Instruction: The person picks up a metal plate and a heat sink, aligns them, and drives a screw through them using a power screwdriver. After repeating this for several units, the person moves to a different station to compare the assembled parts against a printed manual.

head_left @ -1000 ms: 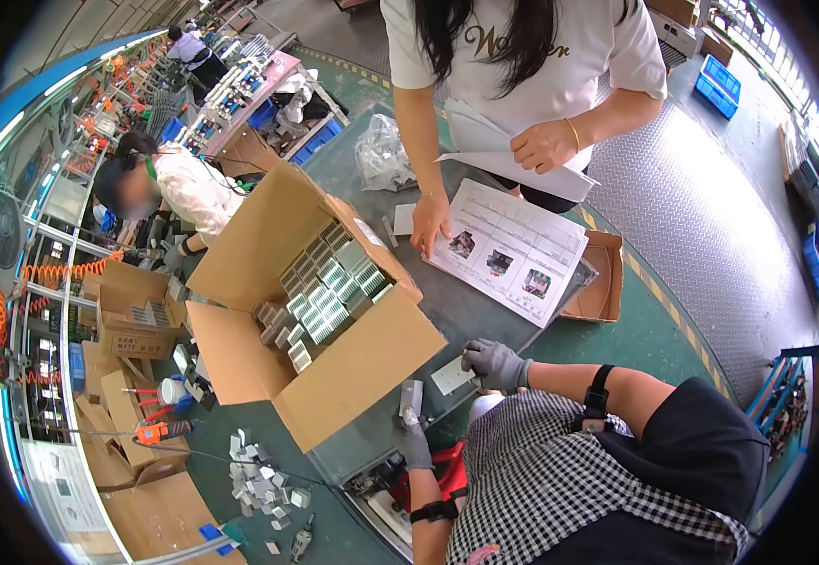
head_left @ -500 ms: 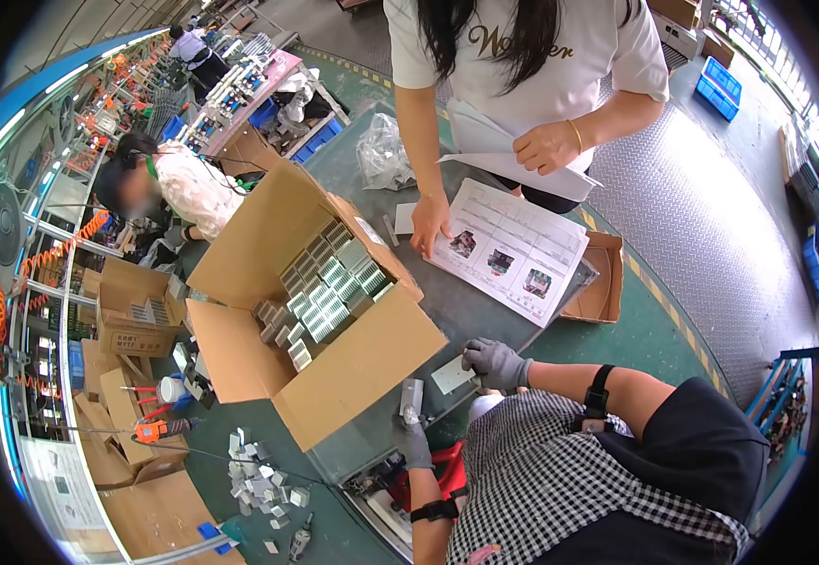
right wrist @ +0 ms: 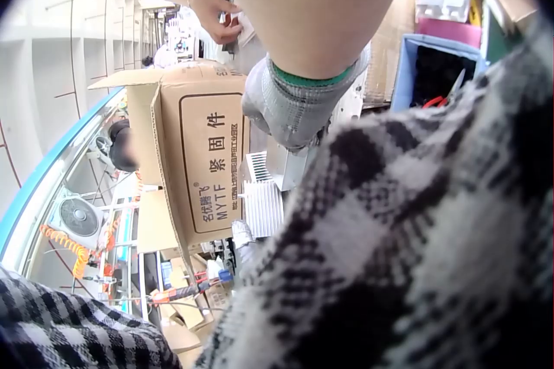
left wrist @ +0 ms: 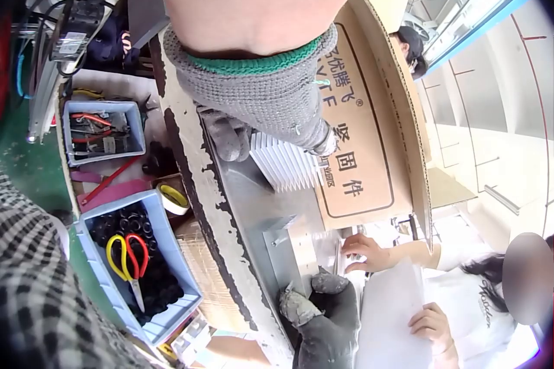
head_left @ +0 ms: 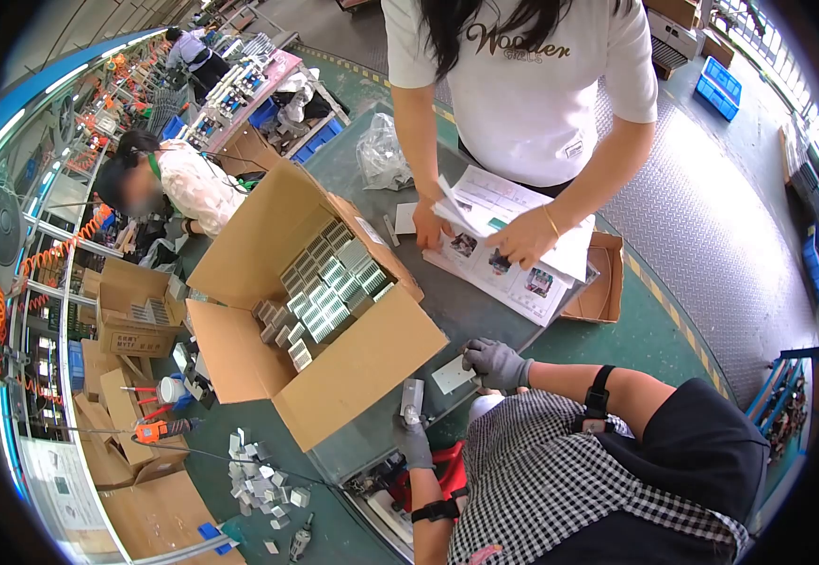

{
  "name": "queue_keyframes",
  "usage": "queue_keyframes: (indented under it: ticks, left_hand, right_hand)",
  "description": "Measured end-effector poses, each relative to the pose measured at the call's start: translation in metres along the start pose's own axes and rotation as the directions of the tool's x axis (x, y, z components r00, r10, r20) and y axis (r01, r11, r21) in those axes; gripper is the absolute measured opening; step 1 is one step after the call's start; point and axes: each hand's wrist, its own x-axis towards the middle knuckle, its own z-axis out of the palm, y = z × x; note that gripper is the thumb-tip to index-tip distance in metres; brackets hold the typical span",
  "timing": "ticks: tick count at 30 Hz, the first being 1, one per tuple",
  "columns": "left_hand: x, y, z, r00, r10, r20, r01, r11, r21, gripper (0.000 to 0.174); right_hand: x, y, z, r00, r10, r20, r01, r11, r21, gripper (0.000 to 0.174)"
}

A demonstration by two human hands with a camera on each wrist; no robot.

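Note:
My gloved left hand (head_left: 412, 443) grips a finned metal heat sink (left wrist: 284, 161) beside the open carton, thumb on one side and fingers on the other. To its right, my gloved right hand (head_left: 496, 364) pinches the near end of a flat metal piece with small holes (head_left: 453, 375) close to the table edge. The left wrist view shows the right glove's fingertips (left wrist: 299, 304) at that piece's end. In the right wrist view the right hand's own fingers are mostly hidden behind its cuff.
The large carton (head_left: 362, 377) holds rows of heat sinks. Across the table (head_left: 343, 452) a person (head_left: 522, 104) handles printed sheets (head_left: 494, 282). A plastic bag (head_left: 383, 155) lies beyond the carton. Loose metal blocks (head_left: 263, 476) lie at the lower left; blue bins (left wrist: 143, 265) stand beside me.
The person opposite has leaned over and brought the raised sheets down onto the printed pages, one hand shifting onto them. My two hands and what they hold stay in place.

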Motion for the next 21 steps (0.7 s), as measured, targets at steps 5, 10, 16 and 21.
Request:
queue_keyframes:
  ticks: [5,10,16,21]
  left_hand:
    - [-0.0012,-0.0002,-0.0012,1.0,0.003,-0.003,-0.003,0.999,0.051,0.063]
    - [-0.0015,-0.0028,-0.0026,1.0,-0.001,0.011,0.0,0.997,0.071,0.063]
    - [-0.0009,-0.0054,-0.002,1.0,0.024,-0.004,-0.024,0.997,0.067,0.061]
    - [-0.0007,-0.0042,-0.0032,0.999,0.036,0.01,-0.037,0.993,0.115,0.058]
  right_hand:
    - [-0.0008,0.0004,-0.0007,1.0,-0.017,-0.011,0.017,1.0,-0.005,0.035]
    - [-0.0011,-0.0016,-0.0025,1.0,-0.007,-0.004,0.007,1.0,0.004,0.035]
    - [-0.0015,-0.0019,-0.0026,1.0,-0.009,-0.014,0.009,1.0,0.001,0.035]
    - [-0.0011,0.0032,0.001,1.0,-0.019,-0.017,0.019,1.0,0.005,0.035]
